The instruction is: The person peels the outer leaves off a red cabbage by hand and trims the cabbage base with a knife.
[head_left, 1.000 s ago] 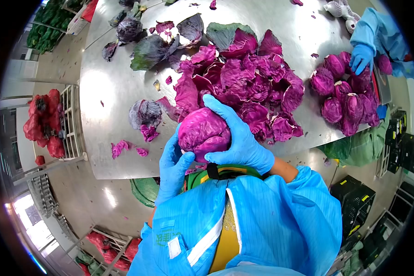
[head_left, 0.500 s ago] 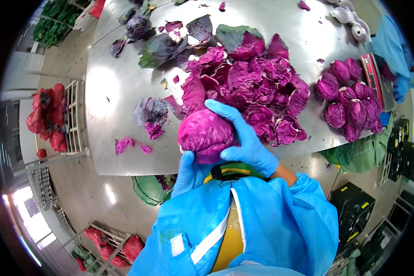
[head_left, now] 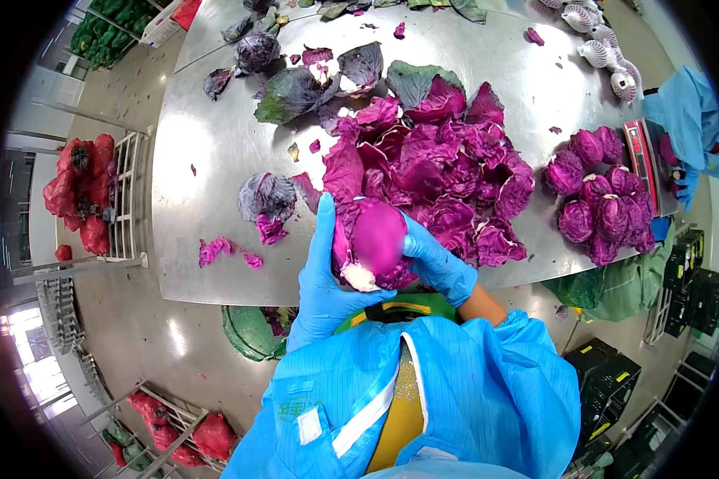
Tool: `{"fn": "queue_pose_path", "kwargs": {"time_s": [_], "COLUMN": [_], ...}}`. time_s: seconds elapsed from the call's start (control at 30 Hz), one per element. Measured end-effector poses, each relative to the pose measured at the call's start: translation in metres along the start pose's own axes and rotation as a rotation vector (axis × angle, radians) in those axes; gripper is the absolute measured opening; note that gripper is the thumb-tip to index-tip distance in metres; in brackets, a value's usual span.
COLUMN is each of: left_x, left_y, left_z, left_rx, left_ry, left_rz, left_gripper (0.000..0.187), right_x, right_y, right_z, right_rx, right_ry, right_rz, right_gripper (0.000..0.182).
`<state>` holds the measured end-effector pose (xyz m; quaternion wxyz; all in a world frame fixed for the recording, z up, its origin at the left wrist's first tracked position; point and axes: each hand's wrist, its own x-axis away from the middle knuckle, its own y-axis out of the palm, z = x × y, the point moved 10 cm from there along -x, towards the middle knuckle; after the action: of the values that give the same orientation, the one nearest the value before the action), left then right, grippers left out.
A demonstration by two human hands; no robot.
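Note:
A red cabbage point(head_left: 378, 239) is held over the near edge of the steel table, its pale cut stem turned toward me. My left hand point(head_left: 321, 283), in a blue glove, cups it from the left and below, thumb along the bottom. My right hand point(head_left: 441, 265), also gloved, grips its right side; some of those fingertips are hidden by the cabbage. Just beyond lies a heap of loose purple leaves point(head_left: 435, 172). A duller cabbage piece point(head_left: 265, 196) rests to the left, near small leaf scraps point(head_left: 212, 251).
Peeled red cabbages point(head_left: 607, 207) are grouped at the table's right, beside a red scale point(head_left: 643, 160) and a co-worker's blue sleeve point(head_left: 691, 108). Net-wrapped cabbages point(head_left: 603, 48) lie at the far right. Dark outer leaves point(head_left: 291, 94) lie farther back. Black crates point(head_left: 603, 383) stand lower right.
The cabbage has been turned so its stem end now shows. My left hand has come up around its left side, and my right hand has shifted lower on the right.

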<state>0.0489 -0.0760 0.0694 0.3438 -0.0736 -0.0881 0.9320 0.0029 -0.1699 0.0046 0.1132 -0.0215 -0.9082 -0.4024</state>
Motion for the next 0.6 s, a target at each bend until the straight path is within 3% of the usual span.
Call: {"fn": "queue_pose_path", "kwargs": {"time_s": [0.1, 0.2, 0.3, 0.37, 0.4, 0.47, 0.6], "left_x": [0.004, 0.011, 0.016, 0.015, 0.015, 0.021, 0.022], "left_y": [-0.007, -0.011, 0.003, 0.007, 0.008, 0.012, 0.012], "left_z": [0.015, 0.002, -0.057, -0.051, -0.056, -0.059, -0.07], "left_rx": [-0.21, 0.187, 0.699, 0.704, 0.704, 0.867, 0.901], "left_ry": [0.149, -0.001, -0.63, -0.561, -0.524, -0.557, -0.571], "left_rz": [0.038, 0.041, 0.107, 0.108, 0.109, 0.118, 0.081], "left_gripper": [0.13, 0.111, 0.094, 0.069, 0.066, 0.065, 0.066], "right_x": [-0.001, 0.001, 0.004, 0.008, 0.009, 0.01, 0.007], "right_y": [0.003, -0.009, -0.012, -0.01, -0.009, -0.008, -0.005], "right_z": [-0.011, -0.019, -0.03, -0.035, -0.036, -0.038, -0.04], "right_rx": [0.038, 0.125, 0.231, 0.363, 0.441, 0.544, 0.598], "right_ry": [-0.154, -0.299, -0.359, -0.397, -0.424, -0.415, -0.309], "right_rz": [0.015, 0.101, 0.149, 0.146, 0.141, 0.138, 0.055], "right_gripper": [0.116, 0.117, 0.118, 0.12, 0.121, 0.126, 0.133]}}
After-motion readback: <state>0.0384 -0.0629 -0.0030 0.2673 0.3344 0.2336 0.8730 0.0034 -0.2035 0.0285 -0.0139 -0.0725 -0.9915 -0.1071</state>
